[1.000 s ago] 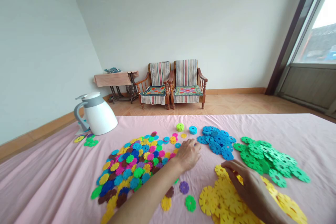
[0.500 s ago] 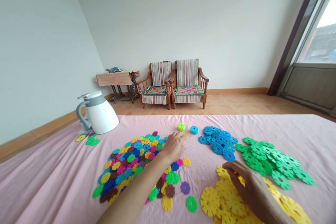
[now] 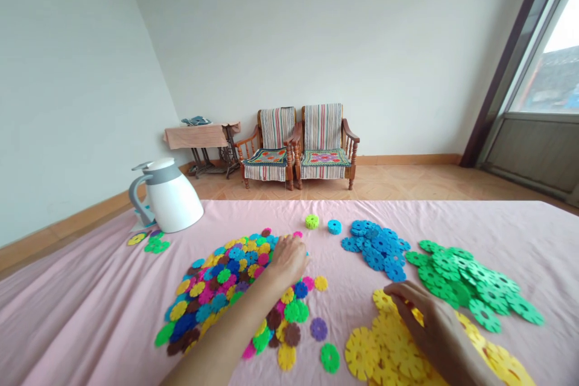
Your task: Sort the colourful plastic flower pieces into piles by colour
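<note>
My left hand (image 3: 288,259) lies palm down at the right edge of a mixed heap of coloured snowflake discs (image 3: 217,286), its fingers curled over a few discs; whether it holds one is hidden. My right hand (image 3: 425,319) rests flat on a pile of yellow discs (image 3: 393,353) at the front right, fingers bent at the pile's far edge. A blue pile (image 3: 375,247) and a green pile (image 3: 470,286) lie beyond it. Loose purple (image 3: 318,329), green (image 3: 330,357) and yellow (image 3: 286,357) discs lie between my arms.
The table carries a pink cloth (image 3: 81,313). A white jug (image 3: 165,195) stands at the back left, with a few discs (image 3: 151,242) beside it. A small lime stack (image 3: 312,221) and a blue stack (image 3: 334,227) sit at the back. Two wooden armchairs (image 3: 298,145) stand by the wall.
My left hand has drawn back leftward from near the blue pile to the mixed heap's edge. Several discs now lie spread under my left forearm. My right hand has stayed on the yellow pile.
</note>
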A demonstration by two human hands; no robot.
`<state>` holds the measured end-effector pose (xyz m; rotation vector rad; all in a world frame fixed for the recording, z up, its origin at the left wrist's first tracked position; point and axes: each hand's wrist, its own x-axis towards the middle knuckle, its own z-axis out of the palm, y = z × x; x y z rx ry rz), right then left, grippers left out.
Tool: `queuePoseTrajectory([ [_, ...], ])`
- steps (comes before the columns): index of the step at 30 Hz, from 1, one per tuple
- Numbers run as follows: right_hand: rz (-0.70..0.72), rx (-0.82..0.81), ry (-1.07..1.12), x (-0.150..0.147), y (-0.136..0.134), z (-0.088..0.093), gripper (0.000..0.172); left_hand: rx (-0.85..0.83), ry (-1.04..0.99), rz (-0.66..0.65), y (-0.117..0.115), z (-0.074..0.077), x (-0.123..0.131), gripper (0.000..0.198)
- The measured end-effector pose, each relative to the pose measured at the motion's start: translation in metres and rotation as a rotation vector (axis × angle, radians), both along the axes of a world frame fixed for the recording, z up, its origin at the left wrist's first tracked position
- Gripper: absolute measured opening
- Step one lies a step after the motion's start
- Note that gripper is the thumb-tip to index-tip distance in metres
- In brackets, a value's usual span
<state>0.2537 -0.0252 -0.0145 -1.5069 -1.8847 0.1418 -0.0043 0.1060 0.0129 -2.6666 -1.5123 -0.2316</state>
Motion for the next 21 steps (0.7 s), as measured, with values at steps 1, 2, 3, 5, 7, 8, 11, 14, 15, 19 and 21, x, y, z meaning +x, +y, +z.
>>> queuePoseTrajectory([
  [1, 0.001, -0.014, -0.002, -0.001, 0.000, 0.000, 0.027, 0.005, 0.001, 0.025, 0.000, 0.002, -0.004, 0.020],
  [2, 0.001, -0.028, -0.004, -0.001, -0.001, 0.000, 0.026, 0.010, 0.001, 0.040, -0.001, 0.004, -0.007, 0.019],
  [3, 0.002, -0.039, -0.006, -0.001, -0.001, 0.000, 0.026, 0.012, -0.007, 0.033, -0.001, 0.005, -0.008, 0.018],
  [5, 0.003, -0.051, -0.007, -0.001, -0.001, 0.000, 0.026, -0.006, -0.064, -0.068, -0.005, 0.008, -0.007, 0.018],
  [7, 0.001, -0.047, -0.003, -0.001, -0.002, 0.000, 0.027, -0.059, -0.155, -0.254, -0.014, 0.009, -0.002, 0.023],
  [8, 0.000, -0.043, -0.001, -0.001, -0.002, 0.001, 0.027, -0.098, -0.193, -0.356, -0.021, 0.009, 0.000, 0.026],
  [11, 0.000, -0.038, 0.000, -0.001, -0.002, 0.003, 0.028, -0.187, -0.197, -0.541, -0.046, 0.009, 0.003, 0.034],
  [14, -0.009, -0.037, 0.003, -0.001, -0.002, 0.003, 0.028, -0.182, -0.136, -0.491, -0.064, 0.010, -0.007, 0.025],
  [15, -0.011, -0.041, 0.005, -0.001, -0.002, 0.003, 0.028, -0.168, -0.120, -0.439, -0.068, 0.010, -0.012, 0.015],
  [19, 0.007, -0.078, 0.017, -0.001, -0.003, 0.004, 0.028, -0.094, -0.069, -0.216, -0.078, 0.016, -0.030, 0.015],
  [21, 0.008, -0.084, 0.027, -0.003, -0.004, 0.007, 0.029, -0.070, -0.091, -0.170, -0.087, 0.021, -0.030, 0.018],
])
